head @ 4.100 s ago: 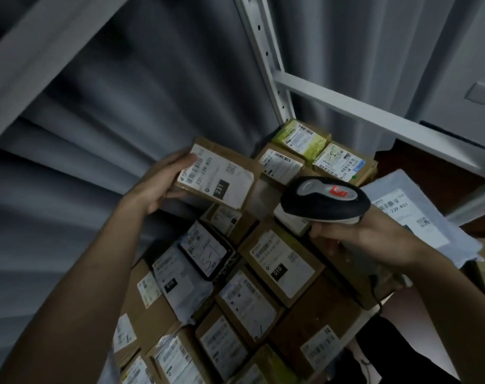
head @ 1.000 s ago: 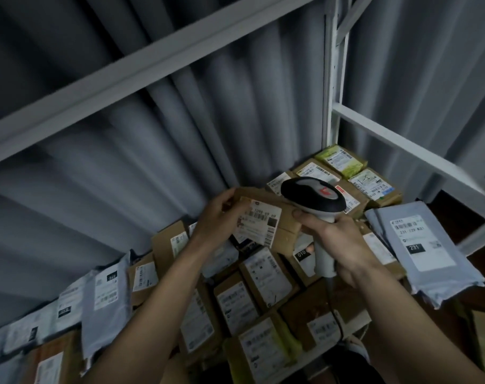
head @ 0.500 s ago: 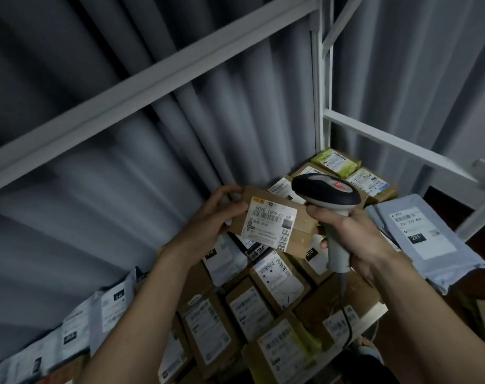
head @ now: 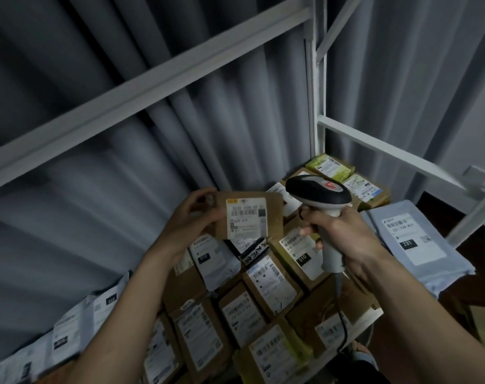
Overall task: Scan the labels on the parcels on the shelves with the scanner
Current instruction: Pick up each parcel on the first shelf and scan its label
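Observation:
My left hand [head: 191, 220] grips a small brown cardboard parcel [head: 273, 214] by its left edge and holds it above the shelf, its white label [head: 246, 217] facing me. My right hand [head: 343, 234] grips the handle of a grey and black barcode scanner [head: 317, 191], whose head sits just right of the held parcel and points toward it. The scanner's cable [head: 342, 314] hangs down below my right hand. Several labelled brown parcels [head: 271, 281] lie packed on the shelf under both hands.
A grey poly mailer marked 231 [head: 413, 242] lies at the right end of the shelf. Green and brown parcels [head: 330, 166] sit at the back corner. White mailers [head: 77, 325] lie at the left. A white shelf beam [head: 152, 81] and an upright post [head: 316, 87] stand above; a grey curtain hangs behind.
My left hand has put down the earlier parcel, picked up another small brown one, and turned its label more squarely toward me. The scanner has stayed close beside it on the right.

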